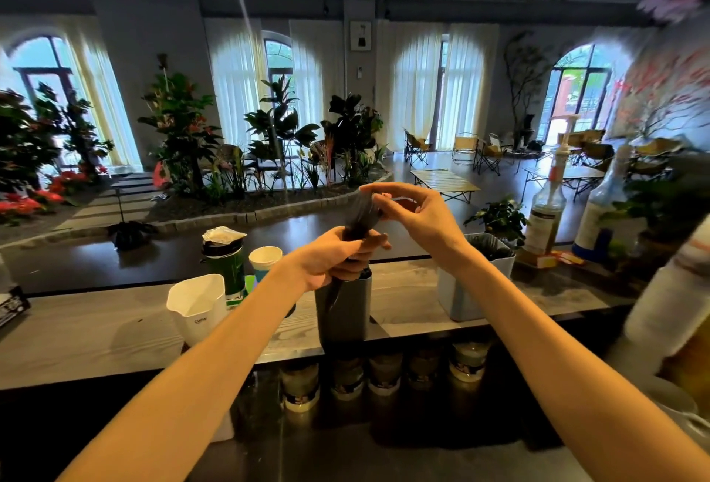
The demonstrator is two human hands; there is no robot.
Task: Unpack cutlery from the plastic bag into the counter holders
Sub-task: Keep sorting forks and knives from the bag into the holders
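White jug (198, 306) near counter's (77, 331) front edge, small print unreadable. Left hand (338, 256) curled around plastic bag (359, 218) of dark cutlery, above grey holder (343, 308) at mid-counter. Right hand (415, 212) pinching bag's top, other fingers spread. Risk: film tearing or slipping, cutlery spilling past holder. Pale holder (474, 281) rightward; bottle (545, 212) label illegible.

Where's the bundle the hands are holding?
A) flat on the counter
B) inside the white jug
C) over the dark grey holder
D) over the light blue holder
C: the left hand grips the dark bundle right above the dark grey holder; the right hand pinches its top.
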